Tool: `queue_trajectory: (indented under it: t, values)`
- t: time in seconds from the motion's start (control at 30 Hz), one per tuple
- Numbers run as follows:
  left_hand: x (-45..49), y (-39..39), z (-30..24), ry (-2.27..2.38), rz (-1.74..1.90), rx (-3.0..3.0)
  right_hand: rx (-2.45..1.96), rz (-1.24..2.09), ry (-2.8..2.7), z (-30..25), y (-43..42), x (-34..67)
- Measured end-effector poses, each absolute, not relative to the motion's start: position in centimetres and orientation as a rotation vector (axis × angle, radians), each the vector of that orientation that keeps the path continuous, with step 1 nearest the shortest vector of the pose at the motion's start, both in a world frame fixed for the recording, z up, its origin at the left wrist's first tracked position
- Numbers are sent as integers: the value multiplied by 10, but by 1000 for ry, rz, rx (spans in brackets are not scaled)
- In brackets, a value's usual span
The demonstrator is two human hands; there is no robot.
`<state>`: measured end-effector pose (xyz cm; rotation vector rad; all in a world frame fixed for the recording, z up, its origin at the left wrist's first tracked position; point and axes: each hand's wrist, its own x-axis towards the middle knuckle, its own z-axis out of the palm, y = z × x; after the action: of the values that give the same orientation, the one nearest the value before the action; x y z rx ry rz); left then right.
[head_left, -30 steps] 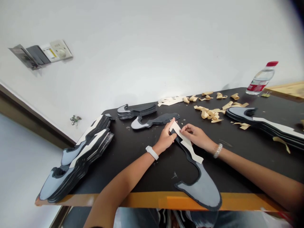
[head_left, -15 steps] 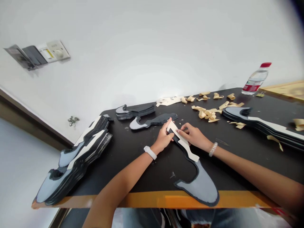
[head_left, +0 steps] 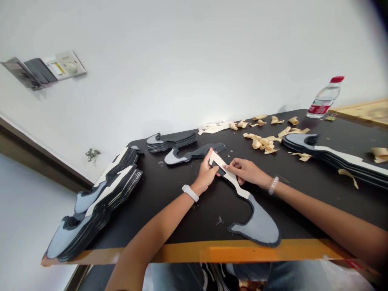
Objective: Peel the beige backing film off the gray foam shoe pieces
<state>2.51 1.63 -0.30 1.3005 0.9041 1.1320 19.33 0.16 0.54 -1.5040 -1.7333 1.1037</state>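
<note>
A flat, hook-shaped grey panel [head_left: 262,222] with a black edge, like a shoe-upper piece, lies slanting toward me on the table. A white strip [head_left: 232,179] covers its narrow far part, down to where the wide grey end begins. My left hand [head_left: 206,174] is closed on the panel's far end, thumb on top and fingers along its left side. My right hand [head_left: 247,171] is closed at the panel's right edge, with thumb and forefinger pressing the white strip. Its other fingers are curled and partly hidden.
Stacks of similar panels with white strips [head_left: 103,198] stand on the left, and another stack [head_left: 339,155] on the right. Two stacks [head_left: 172,141] lie behind my hands. Curled tan paper scraps [head_left: 262,142], white sheets [head_left: 216,128] and a water bottle [head_left: 323,101] sit farther back.
The panel's wide near end has moved up, off the table's taped front edge. The white strip's near end now follows the panel's outline rather than jutting out. Both hands stay on the piece.
</note>
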Motion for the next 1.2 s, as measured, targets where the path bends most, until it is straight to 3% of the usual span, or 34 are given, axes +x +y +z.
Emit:
queue_trajectory:
  t: [0.57, 0.8, 1.2]
  values:
    - [23, 20, -5, 882, 1223, 1101, -1528, 971, -1869, 10, 0, 191]
    - [23, 24, -3, 835, 1261, 864, -1377, 1106, -1821, 7, 0, 190]
    - [26, 12, -4, 874, 1036, 1338, -1297, 1054, -1603, 0, 1, 186]
